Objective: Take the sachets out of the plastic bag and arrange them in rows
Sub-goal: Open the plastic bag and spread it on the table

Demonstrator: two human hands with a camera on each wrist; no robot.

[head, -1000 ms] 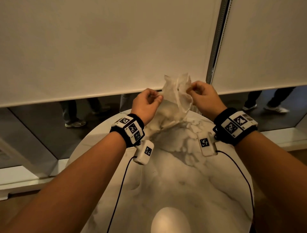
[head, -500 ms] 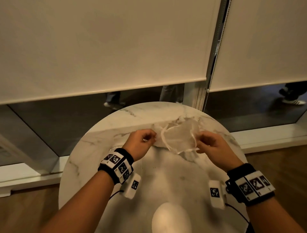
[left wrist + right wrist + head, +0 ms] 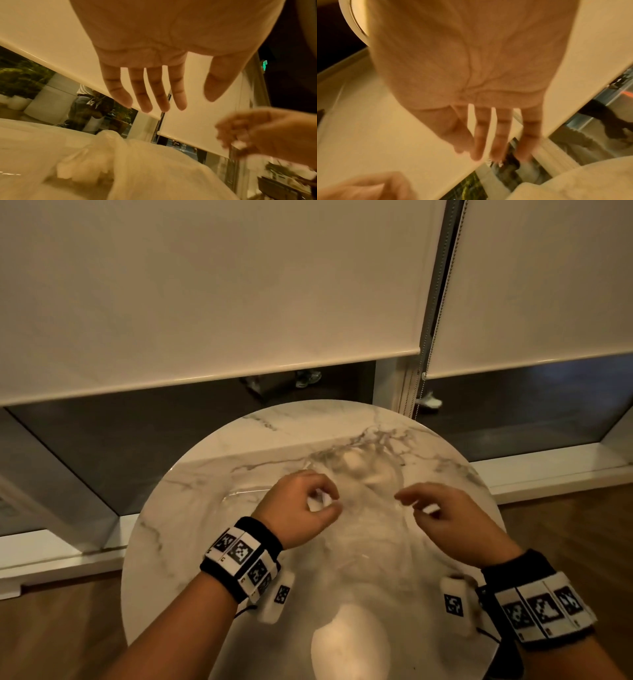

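Just beyond both hands (apart): plastic bag [image 3: 363, 474]

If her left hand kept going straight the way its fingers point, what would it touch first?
Probably the plastic bag lying on the marble table, just beyond the left hand; depth is blurry, so it may pass slightly above.

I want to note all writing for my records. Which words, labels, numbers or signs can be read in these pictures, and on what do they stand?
No word or number can be read.
Wristbands: black-and-white square code marks only; the small orange marks at their edge are too small to read.
Green sign behind the window: blurred, unreadable.
Plastic bag on the table: no print visible.
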